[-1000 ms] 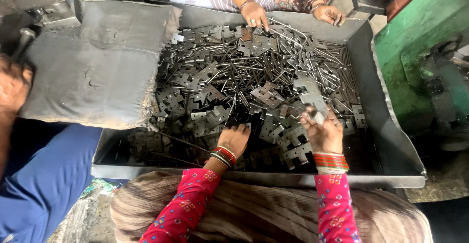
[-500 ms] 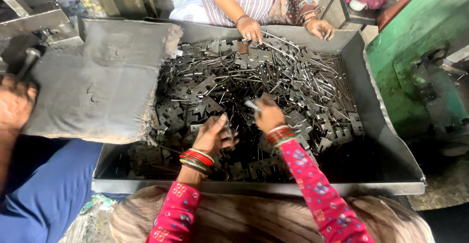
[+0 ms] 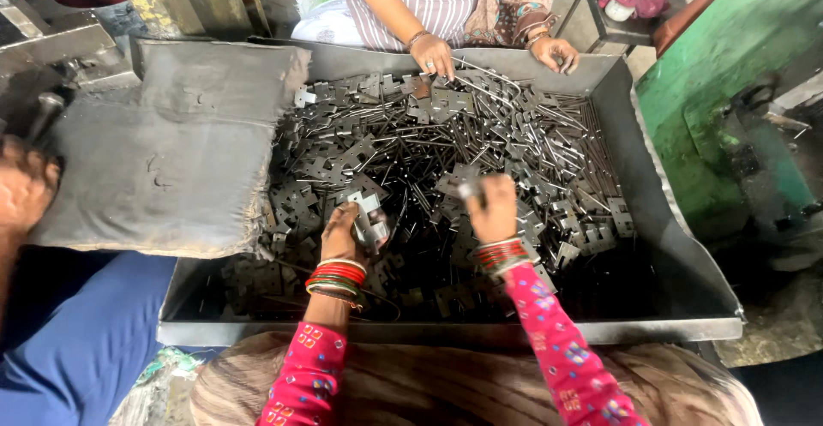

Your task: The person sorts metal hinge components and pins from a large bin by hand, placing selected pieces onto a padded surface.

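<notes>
A big grey metal tray (image 3: 677, 246) holds a heap of small flat metal plates (image 3: 343, 160) and thin metal rods (image 3: 531, 126). My left hand (image 3: 343, 233), with red and green bangles at the wrist, grips a small metal plate (image 3: 371, 219) near the middle of the heap. My right hand (image 3: 492, 212) is closed around a small metal piece (image 3: 468, 189) just to the right of it, above the pile. Both my sleeves are pink with a pattern.
Another person's two hands (image 3: 434, 53) rest on the tray's far rim. A grey padded sack (image 3: 171, 152) covers the tray's left part. A person in blue (image 3: 77, 332) sits at the left. A green machine (image 3: 737, 109) stands at the right.
My right hand moved left from the tray's right side toward the middle. My left hand moved up a little and now grips a plate.
</notes>
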